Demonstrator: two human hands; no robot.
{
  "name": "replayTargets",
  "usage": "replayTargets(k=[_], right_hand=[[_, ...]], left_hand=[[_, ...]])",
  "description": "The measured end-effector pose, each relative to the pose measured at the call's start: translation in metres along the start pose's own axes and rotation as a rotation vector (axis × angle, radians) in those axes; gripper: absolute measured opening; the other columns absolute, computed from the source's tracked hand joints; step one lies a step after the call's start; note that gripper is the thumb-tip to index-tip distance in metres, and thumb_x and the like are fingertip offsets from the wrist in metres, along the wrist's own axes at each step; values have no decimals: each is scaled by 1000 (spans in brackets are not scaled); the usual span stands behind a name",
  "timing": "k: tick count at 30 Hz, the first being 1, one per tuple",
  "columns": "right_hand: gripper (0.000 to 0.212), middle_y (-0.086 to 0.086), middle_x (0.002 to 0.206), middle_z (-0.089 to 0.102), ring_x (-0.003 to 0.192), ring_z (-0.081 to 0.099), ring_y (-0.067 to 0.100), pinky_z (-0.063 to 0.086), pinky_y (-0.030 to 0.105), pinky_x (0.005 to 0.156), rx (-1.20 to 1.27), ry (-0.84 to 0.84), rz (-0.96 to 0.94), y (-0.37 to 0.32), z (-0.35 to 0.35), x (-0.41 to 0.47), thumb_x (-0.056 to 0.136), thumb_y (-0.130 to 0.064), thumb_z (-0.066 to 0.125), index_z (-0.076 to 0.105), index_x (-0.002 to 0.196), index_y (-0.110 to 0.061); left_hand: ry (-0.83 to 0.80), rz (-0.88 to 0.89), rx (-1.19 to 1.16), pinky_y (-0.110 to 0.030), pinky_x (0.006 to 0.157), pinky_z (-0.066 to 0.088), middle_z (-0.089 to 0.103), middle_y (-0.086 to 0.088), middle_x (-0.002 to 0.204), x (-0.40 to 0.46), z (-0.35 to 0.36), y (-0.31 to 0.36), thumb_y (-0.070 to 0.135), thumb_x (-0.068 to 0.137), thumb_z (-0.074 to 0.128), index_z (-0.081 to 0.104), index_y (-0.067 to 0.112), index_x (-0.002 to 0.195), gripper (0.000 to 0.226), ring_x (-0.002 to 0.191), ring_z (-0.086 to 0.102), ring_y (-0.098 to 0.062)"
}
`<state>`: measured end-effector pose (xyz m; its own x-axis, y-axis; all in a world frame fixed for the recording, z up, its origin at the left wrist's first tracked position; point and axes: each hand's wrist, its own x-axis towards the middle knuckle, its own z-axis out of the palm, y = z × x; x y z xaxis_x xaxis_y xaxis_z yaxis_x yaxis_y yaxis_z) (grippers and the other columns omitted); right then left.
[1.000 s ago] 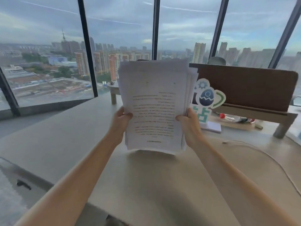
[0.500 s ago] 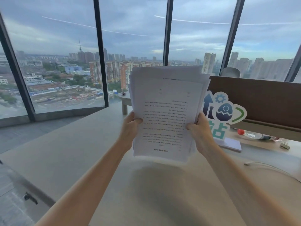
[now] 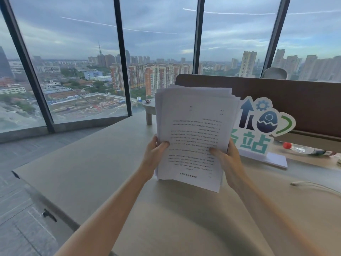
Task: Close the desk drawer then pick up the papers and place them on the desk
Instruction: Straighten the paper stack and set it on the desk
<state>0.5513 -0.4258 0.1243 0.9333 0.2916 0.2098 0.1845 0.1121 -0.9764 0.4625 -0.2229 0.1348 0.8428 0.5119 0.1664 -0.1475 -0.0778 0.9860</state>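
A thick stack of white printed papers (image 3: pixel 193 130) stands nearly upright above the pale desk (image 3: pixel 96 163), its sheets slightly fanned at the top. My left hand (image 3: pixel 154 156) grips the stack's lower left edge, thumb across the front page. My right hand (image 3: pixel 227 159) grips the lower right edge the same way. The bottom edge of the papers hangs a little above the desk surface, casting a shadow below. The drawer is out of view.
A cut-out sign with an arrow, gear and egg (image 3: pixel 258 130) stands right behind the papers. A clear bottle with a red cap (image 3: pixel 302 149) lies by the brown divider (image 3: pixel 304 102). A white cable (image 3: pixel 317 187) runs at the right. Tall windows behind; desk's left edge drops to the floor.
The view has shifted left and lifted, so papers and sign sit further right in view. Both hands keep their hold; the stack sits slightly lower toward the desk.
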Motion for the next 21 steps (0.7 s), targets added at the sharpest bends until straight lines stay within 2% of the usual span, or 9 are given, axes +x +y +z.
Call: replayTargets(k=[3, 6, 11, 14, 16, 18, 21], right_hand=[[46, -4, 114, 68, 99, 68, 16, 55, 29, 71, 35, 16, -7, 2, 2, 2, 87, 3, 61, 51, 127, -19], [42, -4, 113, 64, 100, 64, 11, 52, 26, 71, 22, 32, -50, -2, 4, 6, 89, 4, 57, 45, 125, -14], [38, -4, 118, 62, 104, 63, 11, 55, 29, 78, -35, 3, -140, -8, 0, 6, 91, 1, 57, 41, 120, -17], [43, -5, 121, 60, 105, 62, 10, 55, 30, 77, -58, -15, -179, -14, -3, 4, 92, -4, 59, 39, 126, -20], [42, -5, 122, 61, 105, 63, 11, 56, 35, 80, -59, -6, -200, -19, -5, 5, 92, -6, 61, 41, 126, -20], [36, -4, 120, 63, 104, 65, 13, 59, 40, 84, -59, 2, -224, -27, -8, 8, 92, -7, 62, 44, 119, -21], [32, -5, 119, 65, 107, 65, 16, 58, 46, 89, -68, 0, -266, -41, -11, 14, 91, -11, 62, 46, 106, -33]], left_hand=[[8, 8, -62, -21, 66, 55, 72, 3, 101, 3, 5, -4, 6, 92, 52, 60, 13, 119, 29, 83, 70, -8], [14, 17, -121, -26, 75, 56, 74, 2, 104, 7, 11, -2, 6, 93, 50, 61, 14, 120, 30, 90, 71, -12], [17, 50, -198, -24, 72, 57, 71, -2, 107, 6, 13, -3, -1, 93, 47, 57, 13, 126, 37, 93, 69, -15], [6, 80, -146, -19, 71, 56, 70, 0, 108, 3, 10, -2, -2, 91, 49, 57, 12, 128, 40, 91, 68, -7], [-1, 97, -122, -17, 69, 55, 70, 0, 108, 3, 10, 2, -2, 90, 49, 56, 11, 127, 40, 87, 69, -3], [-3, 114, -108, -19, 70, 56, 70, -3, 111, 4, 10, 7, -1, 90, 50, 55, 10, 128, 40, 90, 69, -7], [-3, 143, -86, -22, 72, 57, 70, -3, 111, 6, 13, 14, 0, 91, 50, 54, 10, 126, 37, 89, 69, -7]])
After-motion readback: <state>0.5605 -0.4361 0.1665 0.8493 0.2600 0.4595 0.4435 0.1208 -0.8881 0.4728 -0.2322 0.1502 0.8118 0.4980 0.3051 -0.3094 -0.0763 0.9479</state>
